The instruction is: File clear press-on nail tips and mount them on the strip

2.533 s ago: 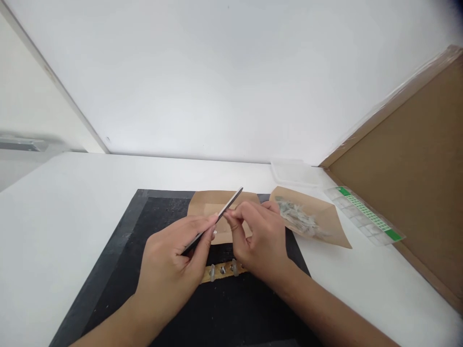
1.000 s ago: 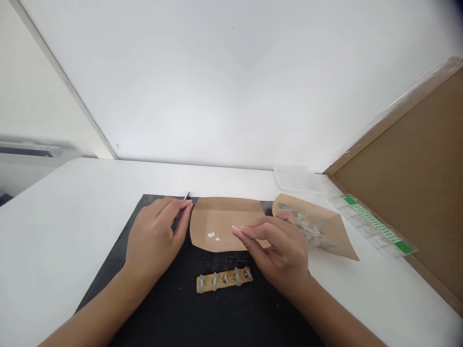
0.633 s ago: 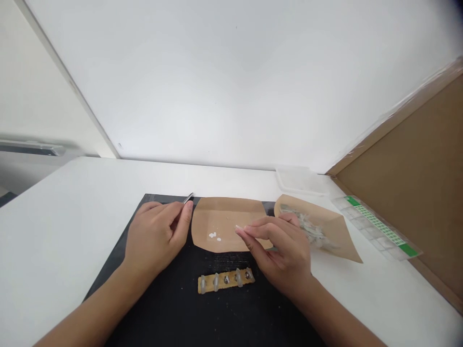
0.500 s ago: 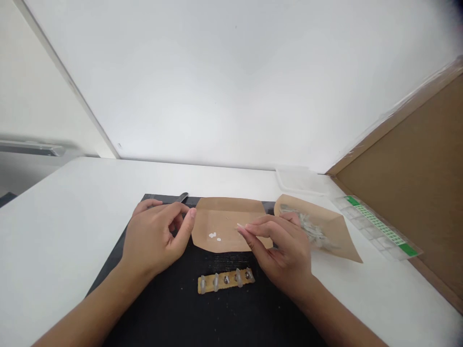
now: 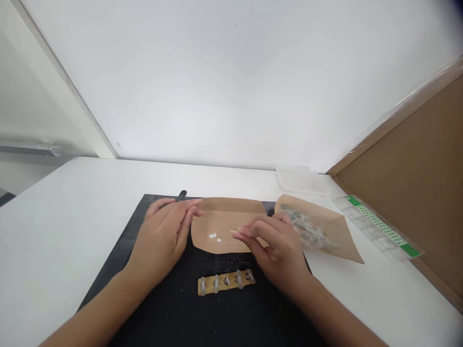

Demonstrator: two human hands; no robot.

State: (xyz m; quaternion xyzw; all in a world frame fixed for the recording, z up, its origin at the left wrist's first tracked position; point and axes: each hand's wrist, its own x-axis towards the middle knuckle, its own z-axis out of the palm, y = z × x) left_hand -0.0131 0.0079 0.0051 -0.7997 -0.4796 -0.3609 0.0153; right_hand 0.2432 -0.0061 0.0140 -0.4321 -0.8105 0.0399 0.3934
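My right hand [image 5: 277,243] pinches a small, thin, pale sliver [image 5: 234,232] between thumb and fingertips, over the right half of a brown paper tray [image 5: 231,219]. Several tiny white pieces [image 5: 212,236] lie in that tray, left of the pinched sliver. At the tray's left edge, my left hand [image 5: 166,231] is held with fingers stretched out and nothing visible in it. Closer to me, a narrow tan strip [image 5: 221,282] rests on the black board; upright clear pieces and small metal parts stand along it.
A second brown paper tray [image 5: 345,233], at the right, holds a heap of translucent slivers [image 5: 311,229]. Beyond it lie a clear compartment case [image 5: 383,229] with a green label and a clear plastic lid or box [image 5: 302,179]. A dark handle [image 5: 182,195] shows behind my left hand on the black board [image 5: 173,308].
My left hand has turned and stretched its fingers to the right, thumb drawn closer to them. The right hand has shifted slightly left and down with the sliver.
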